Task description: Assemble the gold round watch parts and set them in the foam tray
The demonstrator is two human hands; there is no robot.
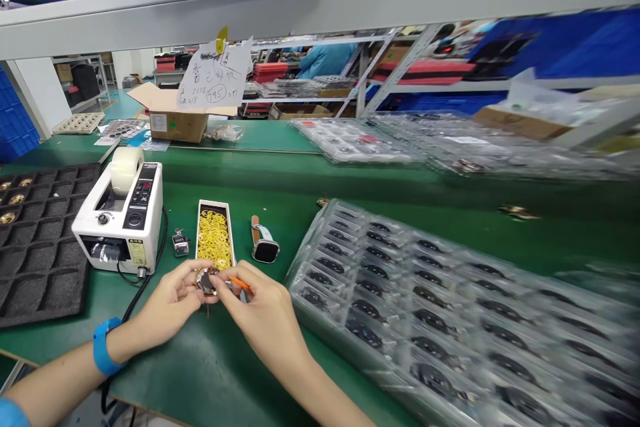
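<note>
My left hand and my right hand meet over the green bench mat. Between their fingers is a small round watch case with a gold-coloured rim, held by my left hand. My right hand pinches a thin orange stick whose tip is at the case, though the fingers hide the contact. Just beyond my hands stands a narrow white box of yellow rubber bands. A smartwatch with a strap lies to its right.
A white tape dispenser and a small tally counter stand left of the box. Further left lies a black foam tray. Large clear plastic trays of dark round parts fill the right. A shelf crosses above, with a person in a blue sleeve beyond.
</note>
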